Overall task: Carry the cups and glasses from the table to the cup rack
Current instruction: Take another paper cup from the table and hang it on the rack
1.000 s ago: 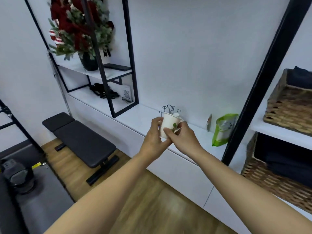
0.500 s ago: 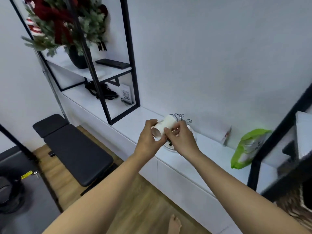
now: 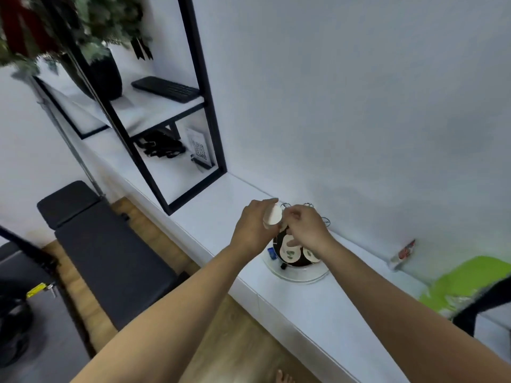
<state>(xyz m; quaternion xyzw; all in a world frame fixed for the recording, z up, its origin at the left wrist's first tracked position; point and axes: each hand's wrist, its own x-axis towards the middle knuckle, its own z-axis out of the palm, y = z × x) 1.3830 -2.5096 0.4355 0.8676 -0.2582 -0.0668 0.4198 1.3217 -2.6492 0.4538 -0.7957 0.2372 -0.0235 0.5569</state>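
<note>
The single head-worn view looks steeply down and forward, close over a white counter [image 3: 318,308] against the wall.

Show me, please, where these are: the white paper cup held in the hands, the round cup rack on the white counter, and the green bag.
white paper cup [image 3: 272,218], head view, on its round base.
round cup rack [image 3: 302,275], head view, on its clear front rim.
green bag [image 3: 467,280], head view, on its front face.

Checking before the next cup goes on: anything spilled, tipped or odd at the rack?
Nothing stands out. The left hand holds a paper cup above the cup rack, with the right hand beside it. Two cups already sit on the rack; no spill visible.
</note>
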